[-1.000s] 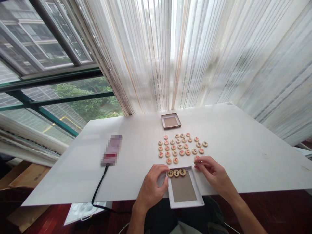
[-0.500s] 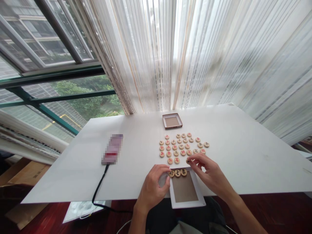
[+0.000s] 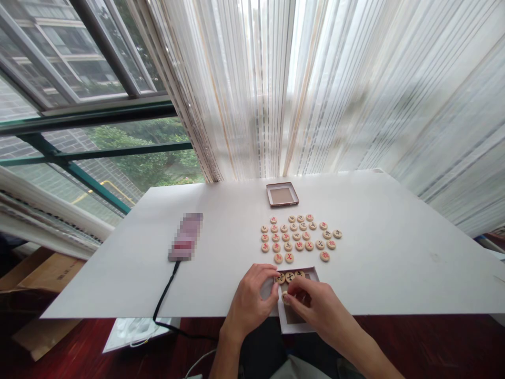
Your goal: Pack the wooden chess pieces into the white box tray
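Observation:
A shallow white box (image 3: 284,327) with a brown floor lies at the table's near edge, holding a row of round wooden chess pieces (image 3: 290,276) along its far wall. My left hand (image 3: 252,300) grips the box's left rim, fingers curled. Over the box, my right hand (image 3: 315,305) pinches one wooden piece (image 3: 284,298) low at the box's left side. Beyond the box, several more wooden pieces (image 3: 300,237) with red or black characters lie spread on the white table (image 3: 394,252).
A small square lid (image 3: 282,194) with a brown inside sits at the table's far side near the striped curtain. A blurred pink device (image 3: 185,244) with a black cable (image 3: 163,302) lies on the left. Cardboard sits on the floor at the left.
My right hand picked a piece from the spread on the table and carried it left and down into the box. My left hand stayed on the box's rim.

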Demonstrator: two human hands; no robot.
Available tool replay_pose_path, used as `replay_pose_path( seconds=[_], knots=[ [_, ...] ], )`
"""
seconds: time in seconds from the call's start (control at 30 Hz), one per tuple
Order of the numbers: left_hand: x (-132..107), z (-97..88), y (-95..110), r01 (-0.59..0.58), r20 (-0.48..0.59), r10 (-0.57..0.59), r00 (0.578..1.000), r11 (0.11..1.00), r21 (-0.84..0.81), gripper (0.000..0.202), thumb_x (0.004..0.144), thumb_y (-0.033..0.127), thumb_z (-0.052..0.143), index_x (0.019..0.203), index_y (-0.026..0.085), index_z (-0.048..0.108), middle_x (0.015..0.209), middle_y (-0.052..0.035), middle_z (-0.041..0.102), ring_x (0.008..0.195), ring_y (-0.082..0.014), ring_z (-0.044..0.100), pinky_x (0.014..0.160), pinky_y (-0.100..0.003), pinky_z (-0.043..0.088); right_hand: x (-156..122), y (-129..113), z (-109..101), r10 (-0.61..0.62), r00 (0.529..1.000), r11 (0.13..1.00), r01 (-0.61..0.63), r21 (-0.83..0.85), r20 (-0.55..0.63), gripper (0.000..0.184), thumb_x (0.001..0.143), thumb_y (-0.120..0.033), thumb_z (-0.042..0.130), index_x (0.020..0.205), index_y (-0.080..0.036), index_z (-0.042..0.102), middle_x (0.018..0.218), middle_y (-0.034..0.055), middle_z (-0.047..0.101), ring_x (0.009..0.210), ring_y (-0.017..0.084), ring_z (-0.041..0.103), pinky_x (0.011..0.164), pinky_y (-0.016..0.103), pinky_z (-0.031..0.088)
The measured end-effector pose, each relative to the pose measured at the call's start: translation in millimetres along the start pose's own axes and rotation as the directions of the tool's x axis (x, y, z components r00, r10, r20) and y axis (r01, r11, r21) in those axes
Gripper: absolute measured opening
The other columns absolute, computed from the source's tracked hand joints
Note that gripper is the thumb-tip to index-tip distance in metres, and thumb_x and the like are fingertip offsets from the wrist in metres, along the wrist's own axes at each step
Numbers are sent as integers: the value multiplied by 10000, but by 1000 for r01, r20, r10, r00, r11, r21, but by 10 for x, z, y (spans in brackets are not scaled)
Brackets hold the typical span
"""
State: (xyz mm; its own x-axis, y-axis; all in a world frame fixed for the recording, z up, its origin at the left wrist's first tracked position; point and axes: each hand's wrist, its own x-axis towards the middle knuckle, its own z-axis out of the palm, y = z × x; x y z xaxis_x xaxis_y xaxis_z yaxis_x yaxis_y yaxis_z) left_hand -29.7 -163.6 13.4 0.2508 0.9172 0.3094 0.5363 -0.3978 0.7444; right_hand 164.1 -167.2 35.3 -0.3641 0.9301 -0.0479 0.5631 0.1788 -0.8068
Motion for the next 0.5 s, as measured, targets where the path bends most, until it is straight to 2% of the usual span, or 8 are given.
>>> replay_pose_path(
  seconds=[0.3,0.5],
  knots=[
    [-4,23,-31,-11,-19,11,1000,1000,-5,286,840,74,621,1065,244,669,1134,-44,660,1092,-215,610,994,-390,513,12,7,107,-10,1000,979,9,-204,-6,190,917,-206,571,732,-210,527,730,7,662,658,167,602,592,259,400],
    [-4,21,-29,-18,-22,18,1000,1000,1,268,840,81,620,1049,239,675,1126,-50,663,1092,-220,613,991,-394,516,1,22,114,-10,1000,979,9,-204,-5,195,912,-198,570,727,-212,511,713,-3,650,644,160,594,577,248,390]
  ],
)
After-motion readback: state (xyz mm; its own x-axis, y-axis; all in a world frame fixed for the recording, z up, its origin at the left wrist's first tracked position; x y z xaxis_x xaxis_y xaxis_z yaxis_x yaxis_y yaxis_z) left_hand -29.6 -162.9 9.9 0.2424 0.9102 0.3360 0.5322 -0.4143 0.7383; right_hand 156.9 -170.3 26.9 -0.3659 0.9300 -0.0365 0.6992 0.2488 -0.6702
